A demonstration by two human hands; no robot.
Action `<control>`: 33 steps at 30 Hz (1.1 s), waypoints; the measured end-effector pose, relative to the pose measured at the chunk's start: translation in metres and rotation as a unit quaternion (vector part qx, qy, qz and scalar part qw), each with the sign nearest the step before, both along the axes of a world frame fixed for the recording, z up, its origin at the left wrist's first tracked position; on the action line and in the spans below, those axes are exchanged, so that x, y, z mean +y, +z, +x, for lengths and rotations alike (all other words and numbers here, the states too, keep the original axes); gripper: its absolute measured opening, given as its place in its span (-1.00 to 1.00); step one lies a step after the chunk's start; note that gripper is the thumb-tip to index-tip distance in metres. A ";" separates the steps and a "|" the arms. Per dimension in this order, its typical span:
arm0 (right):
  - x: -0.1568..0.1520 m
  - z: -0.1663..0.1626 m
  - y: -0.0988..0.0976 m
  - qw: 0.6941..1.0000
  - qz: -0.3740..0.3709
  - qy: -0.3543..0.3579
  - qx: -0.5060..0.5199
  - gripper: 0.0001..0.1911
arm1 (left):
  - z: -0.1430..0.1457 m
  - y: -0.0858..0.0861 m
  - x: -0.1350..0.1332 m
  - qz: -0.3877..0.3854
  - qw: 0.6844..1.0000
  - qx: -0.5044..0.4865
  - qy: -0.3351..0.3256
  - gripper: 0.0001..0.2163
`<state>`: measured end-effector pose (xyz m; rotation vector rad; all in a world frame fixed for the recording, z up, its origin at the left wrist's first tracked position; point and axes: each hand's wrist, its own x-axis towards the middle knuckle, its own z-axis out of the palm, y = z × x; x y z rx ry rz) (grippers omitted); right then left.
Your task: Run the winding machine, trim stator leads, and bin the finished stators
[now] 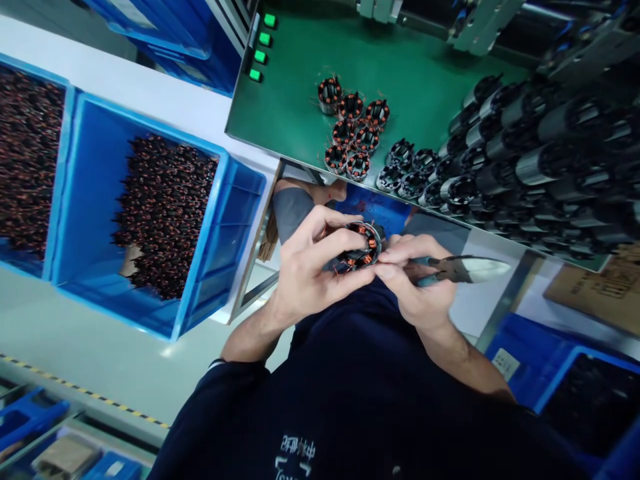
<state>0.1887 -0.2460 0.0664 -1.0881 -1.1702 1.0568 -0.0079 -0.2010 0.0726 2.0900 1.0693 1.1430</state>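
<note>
Copper-wire ring (371, 245) is up in the person's two hands, over the lap and just in front of the green worktop (290, 113). The left hand (313, 260) is wrapped around it, with fingers on both sides and one finger over its middle. Orange coils show inside the ring, and some thin wire ends stick out.

The right hand (423, 283) is closed around a metal tool (480, 269) with a blue-gray grip. The tool's shiny end points away from the ring. That hand's thumb and finger meet right at the side of the ring, but I can't tell if they pinch a wire.

Below the hands and the worktop's edge is something flat and blue (393, 208). On the worktop, seven more copper rings (343, 132) sit close together. To the right of them is a big pile of dark rings (540, 160), stacked up at the far end. Four little bright green blocks (261, 57) are in a row by the left edge.

Over on the left, a blue bin (93, 200) holds a heap of small dark and copper-colored parts (160, 207).
</note>
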 end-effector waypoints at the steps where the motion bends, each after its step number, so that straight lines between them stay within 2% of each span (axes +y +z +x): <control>1: -0.001 0.003 0.001 0.999 -0.031 0.004 -0.009 -0.94 | 0.000 -0.003 0.000 0.008 1.000 0.008 0.004 -0.73; 5: 0.003 0.024 0.006 0.981 -0.170 0.092 -0.030 -0.90 | -0.002 -0.017 0.006 0.036 0.997 0.045 0.049 -0.76; 7: 0.005 0.035 0.007 0.960 -0.224 0.160 0.044 -0.84 | -0.004 -0.025 0.010 0.014 0.998 0.026 0.058 -0.73; 9: 0.005 0.044 0.007 0.926 -0.251 0.212 0.185 -0.78 | -0.004 -0.031 0.011 -0.035 0.997 -0.047 0.046 -0.69; 11: 0.003 0.049 0.007 0.883 -0.262 0.243 0.304 -0.73 | -0.001 -0.034 0.009 -0.112 0.982 -0.148 0.020 -0.67; 13: 0.001 0.050 0.006 0.874 -0.275 0.233 0.327 -0.73 | 0.006 -0.035 0.004 -0.204 0.948 -0.246 0.001 -0.63; 15: -0.002 0.050 0.004 0.897 -0.274 0.204 0.279 -0.73 | 0.016 -0.034 -0.003 -0.281 0.905 -0.320 0.005 -0.56; 17: -0.005 0.050 0.002 0.930 -0.261 0.166 0.198 -0.73 | 0.024 -0.034 -0.009 -0.318 0.876 -0.361 0.025 -0.52; 19: -0.010 0.049 0.000 0.964 -0.224 0.110 0.092 -0.77 | 0.031 -0.033 -0.013 -0.332 0.868 -0.364 0.052 -0.50; 21: -0.020 0.048 -0.001 0.983 -0.173 0.040 -0.041 -0.84 | 0.034 -0.033 -0.014 -0.343 0.866 -0.355 0.080 -0.48; 23: -0.031 0.045 -0.001 0.986 -0.094 0.009 -0.139 -0.79 | 0.037 -0.034 -0.014 -0.348 0.862 -0.356 0.098 -0.47; 26: -0.044 0.035 0.000 0.978 -0.012 0.076 -0.193 -0.80 | 0.040 -0.035 -0.016 -0.338 0.863 -0.362 0.099 -0.51; 29: -0.043 0.022 -0.002 0.970 -0.042 0.125 -0.203 -0.89 | 0.046 -0.035 -0.021 -0.337 0.871 -0.343 0.098 -0.47; 33: -0.032 0.012 -0.006 0.973 -0.057 0.085 -0.206 -0.97 | 0.051 -0.036 -0.026 -0.324 0.886 -0.320 0.083 -0.49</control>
